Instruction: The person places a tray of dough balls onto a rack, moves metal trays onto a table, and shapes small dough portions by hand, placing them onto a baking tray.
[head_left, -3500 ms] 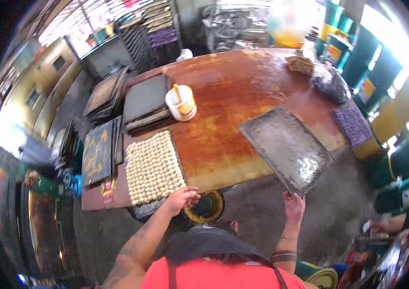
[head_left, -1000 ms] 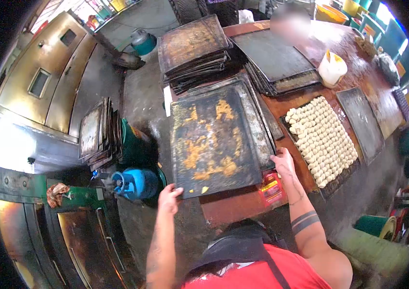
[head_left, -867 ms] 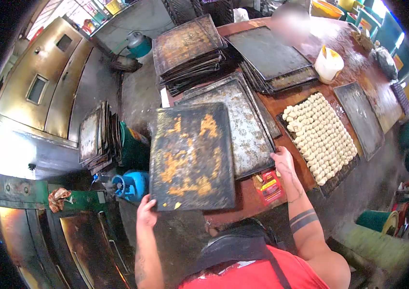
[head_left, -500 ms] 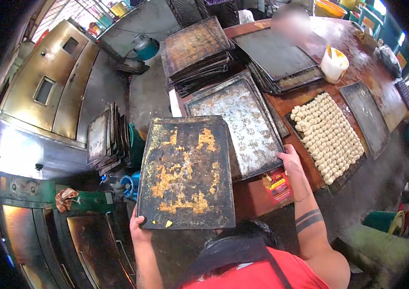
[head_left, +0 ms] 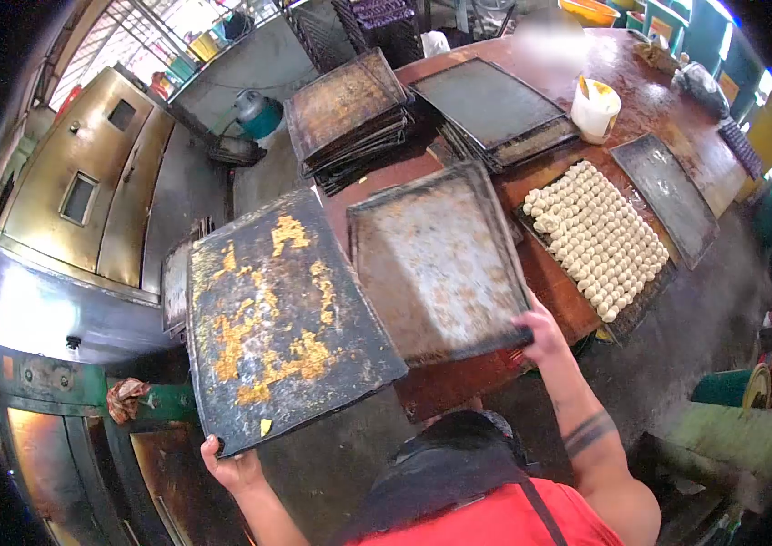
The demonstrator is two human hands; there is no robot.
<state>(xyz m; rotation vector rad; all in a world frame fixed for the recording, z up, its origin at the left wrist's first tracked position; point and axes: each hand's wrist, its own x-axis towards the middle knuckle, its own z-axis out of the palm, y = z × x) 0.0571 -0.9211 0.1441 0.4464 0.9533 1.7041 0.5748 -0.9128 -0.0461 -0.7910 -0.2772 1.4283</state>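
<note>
Table [head_left: 431,391], broad and reddish brown, spreads ahead of both hands. The crusted tray [head_left: 349,366] reaches forward and inward from the left hand [head_left: 233,469], which grips its near outer corner, thumb over the rim. Its long axis seems to run away from the body; the left hand is the nearer one, and the tray's inner edge overlaps the pale tray [head_left: 449,255] in view. That pale tray lies between the hands, dull and brown-stained; the right hand [head_left: 545,332], slightly blurred, pinches its near right corner. Whether it is clear of what lies beneath, I cannot tell. Just beyond the right hand, on its outer side, dough balls [head_left: 595,241] sit in close rows. Farther ahead stands a white tub [head_left: 596,111]. Ragged orange-brown patches [head_left: 291,235] mark the crusted tray's dark, scuffed face; near the left hand lies one yellow crumb [head_left: 266,426].
</note>
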